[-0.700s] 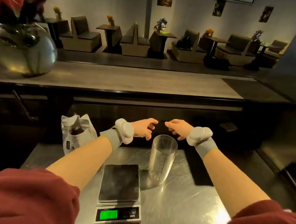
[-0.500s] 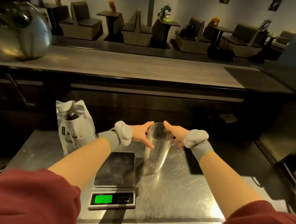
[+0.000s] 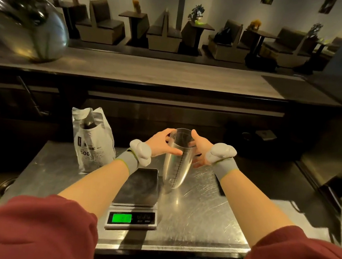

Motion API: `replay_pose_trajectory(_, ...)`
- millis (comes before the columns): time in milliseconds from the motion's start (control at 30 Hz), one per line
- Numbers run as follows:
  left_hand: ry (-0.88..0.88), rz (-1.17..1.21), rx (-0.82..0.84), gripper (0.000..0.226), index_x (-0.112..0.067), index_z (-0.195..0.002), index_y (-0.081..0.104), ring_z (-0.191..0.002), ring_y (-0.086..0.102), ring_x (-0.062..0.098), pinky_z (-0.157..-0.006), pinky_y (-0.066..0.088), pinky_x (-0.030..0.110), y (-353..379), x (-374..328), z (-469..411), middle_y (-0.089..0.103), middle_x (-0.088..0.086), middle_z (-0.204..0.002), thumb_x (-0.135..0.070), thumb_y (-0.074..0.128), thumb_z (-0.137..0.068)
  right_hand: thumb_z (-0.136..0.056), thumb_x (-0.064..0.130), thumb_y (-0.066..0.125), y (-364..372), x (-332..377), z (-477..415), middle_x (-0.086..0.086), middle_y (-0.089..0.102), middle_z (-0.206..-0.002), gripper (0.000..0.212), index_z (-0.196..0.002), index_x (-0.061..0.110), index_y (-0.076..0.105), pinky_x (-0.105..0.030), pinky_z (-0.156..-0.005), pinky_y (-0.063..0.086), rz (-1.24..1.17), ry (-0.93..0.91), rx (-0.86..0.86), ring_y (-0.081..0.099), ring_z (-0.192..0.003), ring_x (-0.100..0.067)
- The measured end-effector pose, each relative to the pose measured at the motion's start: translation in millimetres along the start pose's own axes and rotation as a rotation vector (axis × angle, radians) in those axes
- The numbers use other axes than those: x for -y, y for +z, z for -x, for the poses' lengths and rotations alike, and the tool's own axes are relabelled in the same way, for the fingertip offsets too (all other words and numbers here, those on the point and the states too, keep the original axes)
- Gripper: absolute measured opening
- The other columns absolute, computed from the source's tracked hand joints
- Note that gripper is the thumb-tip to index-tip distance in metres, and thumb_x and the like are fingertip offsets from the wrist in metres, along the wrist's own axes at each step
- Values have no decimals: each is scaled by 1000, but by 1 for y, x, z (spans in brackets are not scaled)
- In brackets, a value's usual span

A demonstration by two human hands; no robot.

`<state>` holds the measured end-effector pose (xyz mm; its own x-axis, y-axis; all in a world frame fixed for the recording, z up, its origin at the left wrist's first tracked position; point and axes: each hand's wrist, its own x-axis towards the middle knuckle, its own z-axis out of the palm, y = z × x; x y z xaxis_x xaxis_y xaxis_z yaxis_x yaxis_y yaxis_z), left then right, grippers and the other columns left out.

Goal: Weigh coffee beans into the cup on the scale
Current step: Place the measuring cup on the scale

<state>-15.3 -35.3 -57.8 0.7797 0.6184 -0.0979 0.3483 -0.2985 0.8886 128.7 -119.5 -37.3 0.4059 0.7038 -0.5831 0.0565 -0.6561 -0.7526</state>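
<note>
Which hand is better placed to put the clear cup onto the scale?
Probably the right hand: it grips the cup on the side away from the scale. The left hand grips it too, but that forearm lies over the platform.
</note>
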Motion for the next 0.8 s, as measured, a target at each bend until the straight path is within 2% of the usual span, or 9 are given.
replay_pose_trajectory(100,29,43,-22,76,-19,-134,33,-90,53,-4,-60,47,3,-20,-4,11,51,-8,-114,-16,75,-70,-99,57,19,14,19,8,-19,59,-131,69,-128,7,56,-45,-100,42,30,-88,-51,58,-107,-32)
replay_pose_trajectory(167,23,55,-38,75,-21,-133,33,-89,53,-4,-56,48,5,-35,-6,21,50,-9,-112,-16,74,-71,-99,56,20,26,30,14,-18,60,-127,68,-131,6,53,-43,-98,43,8,-118,-42,58,-107,-31)
replay_pose_trajectory(267,-12,73,-48,75,-24,-134,33,-91,56,2,-56,52,12,-56,-2,40,52,-6,-114,-15,74,-71,-97,60,20,48,38,28,-12,67,-97,68,-124,11,58,-34,-65,49,3,-107,-7,60,-75,-24)
replay_pose_trajectory(333,-37,77,-56,75,-23,-134,33,-93,58,6,-59,53,15,-66,6,53,54,-1,-119,-13,73,-71,-97,60,19,65,40,33,-11,68,-100,71,-117,8,63,-30,-54,47,18,-120,15,62,-72,-19)
replay_pose_trajectory(400,-62,64,-78,75,-23,-134,33,-100,59,13,-65,54,20,-74,14,64,54,6,-124,-12,73,-72,-98,58,18,82,40,35,-19,64,-118,73,-112,4,65,-32,-64,47,37,-153,16,63,-77,-20)
replay_pose_trajectory(467,-79,46,-91,77,-22,-136,31,-105,57,19,-71,54,25,-79,21,72,54,10,-127,-12,72,-72,-99,57,17,95,38,32,-21,63,-122,74,-116,3,64,-36,-77,46,55,-177,16,63,-82,-21)
replay_pose_trajectory(600,-108,31,-41,78,-23,-138,27,-102,55,16,-72,52,22,-88,36,84,52,11,-130,-13,71,-75,-97,60,16,116,30,35,-10,67,-90,73,-113,8,64,-40,-94,48,39,-146,51,59,-74,-17)
replay_pose_trajectory(700,-130,21,-2,79,-25,-139,22,-112,51,19,-81,51,27,-88,41,88,45,11,-136,-13,69,-77,-96,62,16,121,24,39,-20,67,-106,78,-119,5,64,-38,-88,47,42,-142,47,63,-78,-20)
replay_pose_trajectory(800,-130,41,5,80,-26,-140,18,-123,45,24,-87,47,32,-85,43,91,40,11,-141,-15,67,-78,-93,68,14,123,20,40,-18,63,-83,80,-88,9,68,-29,-74,48,-38,-156,57,68,-61,-12)
